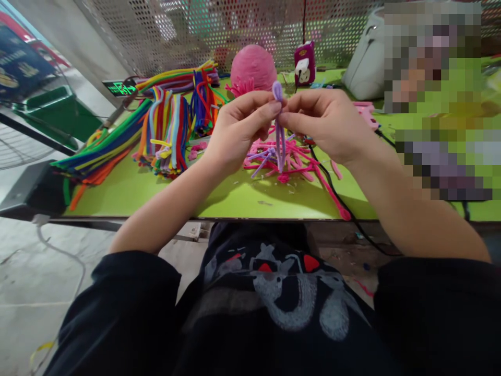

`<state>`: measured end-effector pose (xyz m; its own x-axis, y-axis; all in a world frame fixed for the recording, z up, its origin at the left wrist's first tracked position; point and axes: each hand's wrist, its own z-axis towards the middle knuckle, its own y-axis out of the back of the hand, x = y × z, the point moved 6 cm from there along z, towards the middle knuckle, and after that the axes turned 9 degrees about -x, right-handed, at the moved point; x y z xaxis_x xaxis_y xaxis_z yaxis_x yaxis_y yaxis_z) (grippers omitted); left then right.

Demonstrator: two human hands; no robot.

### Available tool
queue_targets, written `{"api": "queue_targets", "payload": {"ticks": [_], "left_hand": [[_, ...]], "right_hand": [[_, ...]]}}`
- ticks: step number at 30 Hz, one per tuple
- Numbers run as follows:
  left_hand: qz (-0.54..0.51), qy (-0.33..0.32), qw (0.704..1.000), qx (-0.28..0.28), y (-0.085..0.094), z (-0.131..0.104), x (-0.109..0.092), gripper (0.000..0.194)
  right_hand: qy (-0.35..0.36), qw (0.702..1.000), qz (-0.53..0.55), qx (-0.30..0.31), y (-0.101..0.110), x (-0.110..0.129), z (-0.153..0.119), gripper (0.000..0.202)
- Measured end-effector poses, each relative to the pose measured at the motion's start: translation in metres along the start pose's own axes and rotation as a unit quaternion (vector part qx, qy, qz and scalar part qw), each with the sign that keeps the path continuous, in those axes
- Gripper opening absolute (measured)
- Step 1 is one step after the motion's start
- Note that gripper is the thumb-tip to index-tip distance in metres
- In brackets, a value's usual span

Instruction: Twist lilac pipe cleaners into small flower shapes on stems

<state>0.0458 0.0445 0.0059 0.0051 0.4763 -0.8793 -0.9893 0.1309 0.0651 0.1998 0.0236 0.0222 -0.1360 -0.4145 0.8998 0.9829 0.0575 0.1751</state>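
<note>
A light purple pipe cleaner (281,143) is bent into a small loop at its top, and its two ends hang down side by side. My left hand (242,125) pinches it just under the loop between thumb and finger. From the other side my right hand (321,120) has its thumb and fingertips closed on the same pipe cleaner, slightly lower. Below both hands lies a loose pile of pink and purple pipe cleaner pieces (297,162) on the green table (230,201).
Bundles of multicoloured pipe cleaners (166,130) lie on the left. Behind my hands sits a pink ball (253,68), with a purple power socket (305,63) near the perforated metal panel (188,31). A black cable (332,190) runs over the table's front edge. Part of the right side is blurred out.
</note>
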Motion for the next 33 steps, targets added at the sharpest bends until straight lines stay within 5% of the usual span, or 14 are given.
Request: {"api": "queue_targets", "payload": {"ticks": [11,19,29,33], "left_hand": [[0.085,-0.045,0.994,0.052,0.013,0.009,-0.010,0.038],[0.036,0.006,0.999,0.004,0.013,0.002,-0.011,0.018],[-0.023,-0.008,0.999,0.039,0.010,0.004,-0.005,0.023],[-0.019,0.020,0.996,0.085,0.002,-0.001,-0.005,0.022]], "right_hand": [[0.020,0.999,-0.048,0.010,0.005,0.012,-0.005,0.023],[0.013,1.000,-0.017,0.019,0.010,0.015,-0.003,0.030],[0.200,0.971,-0.129,-0.011,0.010,0.031,-0.014,0.011],[0.159,0.982,-0.105,0.002,0.012,0.028,-0.016,0.013]]}}
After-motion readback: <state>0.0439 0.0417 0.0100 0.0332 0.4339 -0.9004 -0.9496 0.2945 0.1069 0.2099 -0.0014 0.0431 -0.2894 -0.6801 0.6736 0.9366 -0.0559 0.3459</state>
